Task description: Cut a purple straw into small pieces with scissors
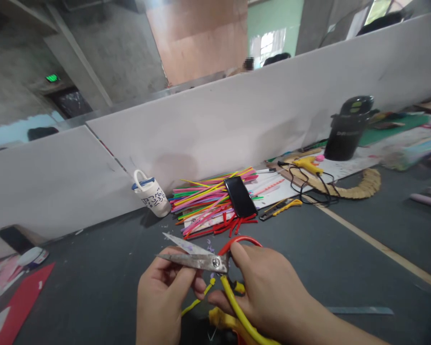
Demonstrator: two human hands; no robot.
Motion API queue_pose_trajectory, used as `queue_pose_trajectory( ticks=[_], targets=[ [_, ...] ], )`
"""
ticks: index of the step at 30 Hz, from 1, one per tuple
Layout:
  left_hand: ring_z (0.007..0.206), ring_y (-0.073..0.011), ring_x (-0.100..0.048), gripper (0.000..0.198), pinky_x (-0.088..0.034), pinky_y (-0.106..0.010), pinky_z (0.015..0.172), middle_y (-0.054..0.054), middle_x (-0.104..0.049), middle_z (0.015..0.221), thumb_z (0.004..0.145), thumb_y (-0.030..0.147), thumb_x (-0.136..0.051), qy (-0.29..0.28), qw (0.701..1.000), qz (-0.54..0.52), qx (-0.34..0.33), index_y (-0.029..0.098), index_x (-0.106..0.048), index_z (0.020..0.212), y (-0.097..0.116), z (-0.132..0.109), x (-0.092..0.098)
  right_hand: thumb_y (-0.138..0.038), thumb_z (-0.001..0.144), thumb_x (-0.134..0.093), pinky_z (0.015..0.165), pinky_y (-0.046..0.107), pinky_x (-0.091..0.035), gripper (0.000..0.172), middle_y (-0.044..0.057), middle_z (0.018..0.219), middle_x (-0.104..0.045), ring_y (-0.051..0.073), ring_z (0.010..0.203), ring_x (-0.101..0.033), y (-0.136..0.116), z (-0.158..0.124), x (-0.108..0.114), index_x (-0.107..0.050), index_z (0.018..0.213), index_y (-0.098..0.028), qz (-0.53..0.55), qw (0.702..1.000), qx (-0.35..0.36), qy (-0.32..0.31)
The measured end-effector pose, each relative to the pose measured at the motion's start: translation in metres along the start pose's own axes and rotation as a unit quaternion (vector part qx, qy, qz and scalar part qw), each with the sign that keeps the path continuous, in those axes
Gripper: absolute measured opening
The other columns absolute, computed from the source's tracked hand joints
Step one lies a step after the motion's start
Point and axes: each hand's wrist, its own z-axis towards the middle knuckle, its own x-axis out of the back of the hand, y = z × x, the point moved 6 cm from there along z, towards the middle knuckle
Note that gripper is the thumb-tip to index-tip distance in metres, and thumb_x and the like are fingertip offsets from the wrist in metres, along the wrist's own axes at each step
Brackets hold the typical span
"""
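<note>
My right hand (269,278) is wrapped round the handles of a pair of scissors (201,261), one handle loop red and the other yellow. The steel blades are parted and point left, lying across the fingers of my left hand (168,287). That hand is closed, thumb against the fingers just under the blades; what it pinches is hidden. A thin yellow fuzzy strip (197,302) shows beside its fingertips. Below the hands is a dark object with a yellow part (221,318), partly covered by the scissors' yellow handle.
Beyond the hands lie colourful pipe cleaners (204,199), a phone (241,196) and a utility knife (280,208). A white cup (151,196) stands left of them. Farther right are a yellow glue gun (309,165), a straw-coloured ring (366,184) and a black tumbler (348,129). A white partition (215,124) borders the table.
</note>
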Motion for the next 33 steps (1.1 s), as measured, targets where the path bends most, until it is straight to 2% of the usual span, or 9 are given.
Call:
queue_pose_trajectory(
  ticks=[8, 16, 22, 24, 27, 31, 33],
  targets=[
    [0.040, -0.0098, -0.054, 0.006, -0.045, -0.018, 0.040, 0.006, -0.060, 0.045, 0.062, 0.016, -0.065, 0.038, 0.999, 0.029, -0.014, 0.018, -0.059, 0.063, 0.008, -0.004, -0.001, -0.063, 0.071, -0.054, 0.049, 0.028, -0.026, 0.043, 0.002, 0.066, -0.061, 0.022, 0.059, -0.058, -0.001, -0.001, 0.001, -0.046, 0.075, -0.021, -0.002, 1.000, -0.001, -0.007],
    [0.040, -0.0108, -0.054, 0.005, -0.045, -0.019, 0.040, 0.004, -0.060, 0.045, 0.062, 0.018, -0.065, 0.037, 0.999, 0.015, 0.001, 0.017, -0.060, 0.063, 0.002, -0.003, 0.000, -0.066, 0.071, -0.053, 0.048, 0.027, -0.025, 0.046, 0.002, 0.065, -0.062, 0.022, 0.058, -0.059, -0.003, -0.002, 0.001, -0.048, 0.076, -0.021, -0.006, 1.000, 0.002, 0.003],
    [0.039, -0.0094, -0.053, 0.005, -0.046, -0.019, 0.041, 0.005, -0.060, 0.046, 0.063, 0.019, -0.065, 0.020, 1.000, 0.012, -0.009, 0.016, -0.062, 0.065, 0.006, -0.005, -0.004, -0.058, 0.078, -0.048, 0.045, 0.027, -0.022, 0.040, 0.004, 0.058, -0.063, 0.022, 0.050, -0.058, 0.000, 0.001, -0.002, -0.052, 0.075, -0.019, -0.038, 0.999, -0.003, -0.033],
    [0.039, -0.0092, -0.053, 0.006, -0.045, -0.018, 0.040, 0.005, -0.059, 0.047, 0.063, 0.019, -0.066, 0.022, 1.000, 0.005, -0.014, 0.017, -0.061, 0.063, 0.007, -0.005, -0.004, -0.053, 0.080, -0.047, 0.044, 0.025, -0.023, 0.035, 0.003, 0.056, -0.061, 0.019, 0.048, -0.055, 0.004, 0.003, 0.000, -0.051, 0.073, -0.019, -0.007, 0.999, -0.018, -0.038],
    [0.040, -0.0094, -0.054, 0.008, -0.045, -0.018, 0.039, 0.004, -0.061, 0.051, 0.064, 0.021, -0.066, 0.019, 1.000, -0.006, -0.015, 0.017, -0.060, 0.062, 0.005, -0.003, -0.003, -0.046, 0.080, -0.051, 0.046, 0.022, -0.027, 0.028, -0.001, 0.057, -0.057, 0.013, 0.048, -0.048, 0.008, 0.006, 0.004, -0.049, 0.070, -0.020, 0.106, 0.993, -0.032, -0.045],
    [0.043, -0.0093, -0.055, 0.008, -0.046, -0.019, 0.042, 0.004, -0.061, 0.052, 0.068, 0.022, -0.066, -0.043, 0.999, -0.007, 0.003, 0.017, -0.060, 0.066, 0.000, 0.001, -0.011, -0.030, 0.078, -0.055, 0.048, 0.019, -0.032, 0.018, -0.005, 0.059, -0.050, 0.010, 0.052, -0.043, 0.010, 0.011, 0.002, -0.046, 0.065, -0.020, 0.298, 0.952, -0.034, -0.061],
    [0.042, -0.0091, -0.055, 0.010, -0.045, -0.019, 0.042, 0.004, -0.060, 0.052, 0.068, 0.023, -0.066, -0.078, 0.997, -0.010, 0.017, 0.016, -0.058, 0.065, -0.003, 0.002, -0.017, -0.022, 0.075, -0.055, 0.047, 0.018, -0.033, 0.014, -0.006, 0.057, -0.047, 0.009, 0.051, -0.041, 0.010, 0.014, 0.001, -0.045, 0.064, -0.019, 0.341, 0.937, -0.040, -0.060]
  ],
)
